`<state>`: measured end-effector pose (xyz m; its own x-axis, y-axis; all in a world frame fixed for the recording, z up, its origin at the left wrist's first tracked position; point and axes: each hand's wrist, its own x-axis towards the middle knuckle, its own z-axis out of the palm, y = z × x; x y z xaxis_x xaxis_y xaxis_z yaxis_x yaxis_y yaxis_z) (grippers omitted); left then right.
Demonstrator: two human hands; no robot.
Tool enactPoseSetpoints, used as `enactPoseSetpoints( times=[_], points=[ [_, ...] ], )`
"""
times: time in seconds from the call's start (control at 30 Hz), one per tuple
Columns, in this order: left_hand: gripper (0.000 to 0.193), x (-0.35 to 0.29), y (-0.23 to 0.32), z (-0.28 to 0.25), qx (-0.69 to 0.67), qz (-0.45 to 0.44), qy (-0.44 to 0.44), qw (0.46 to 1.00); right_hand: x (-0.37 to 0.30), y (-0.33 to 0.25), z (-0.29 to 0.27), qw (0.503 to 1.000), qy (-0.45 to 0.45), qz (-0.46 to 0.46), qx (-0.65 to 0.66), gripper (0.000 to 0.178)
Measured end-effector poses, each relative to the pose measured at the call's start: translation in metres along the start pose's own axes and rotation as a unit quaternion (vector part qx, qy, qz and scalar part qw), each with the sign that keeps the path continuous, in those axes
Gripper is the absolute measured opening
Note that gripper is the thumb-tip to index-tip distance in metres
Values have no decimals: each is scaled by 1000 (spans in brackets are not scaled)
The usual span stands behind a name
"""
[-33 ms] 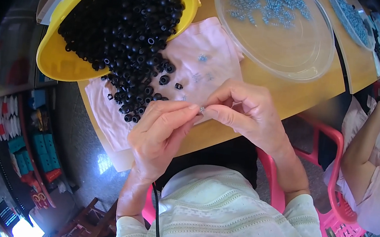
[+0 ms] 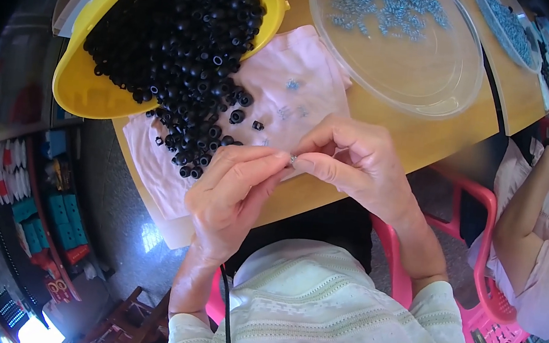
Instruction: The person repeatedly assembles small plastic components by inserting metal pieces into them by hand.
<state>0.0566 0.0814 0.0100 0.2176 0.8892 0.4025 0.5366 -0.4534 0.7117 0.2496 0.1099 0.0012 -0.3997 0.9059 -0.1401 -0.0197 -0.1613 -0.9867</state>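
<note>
My left hand [image 2: 235,191] and my right hand [image 2: 356,164] meet fingertip to fingertip above the near edge of the cloth. Pinched between them is a tiny grey-blue metal spring [image 2: 292,159], mostly covered by the fingers. A pink cloth [image 2: 286,71] lies under the work, with a few small loose springs [image 2: 292,85] on it. To the left, black round plastic pieces with holes [image 2: 188,40] spill from a tipped yellow tub [image 2: 68,83] onto the cloth. One small black piece [image 2: 258,125] lies apart from that heap, close to my fingers.
A round clear plastic tray [image 2: 426,87] with many blue springs [image 2: 388,8] stands on the wooden table [image 2: 393,141] at the far right. Beyond it is another tray of springs [image 2: 507,29]. A co-worker's arm [image 2: 531,180] and a pink chair [image 2: 486,216] are at the right.
</note>
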Motion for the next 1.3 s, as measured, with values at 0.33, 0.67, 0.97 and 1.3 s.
enactPoseSetpoints(
  times=[0.33, 0.67, 0.97, 1.3],
  points=[
    [25, 4, 1, 4, -12, -36, 0, 999, 0, -1, -2, 1000, -11, -2, 0, 10],
    [23, 6, 3, 2, 26, -4, -21, 999, 1, 1, 3, 990, 29, -121, -70, 8],
    [14, 9, 6, -4, -66, -75, -50, 994, 1, 5, 2, 992, 6, -118, -49, 6],
    [15, 15, 1, -4, 56, -100, -80, 990, 5, 12, -6, 941, 64, -162, -292, 13]
  ],
)
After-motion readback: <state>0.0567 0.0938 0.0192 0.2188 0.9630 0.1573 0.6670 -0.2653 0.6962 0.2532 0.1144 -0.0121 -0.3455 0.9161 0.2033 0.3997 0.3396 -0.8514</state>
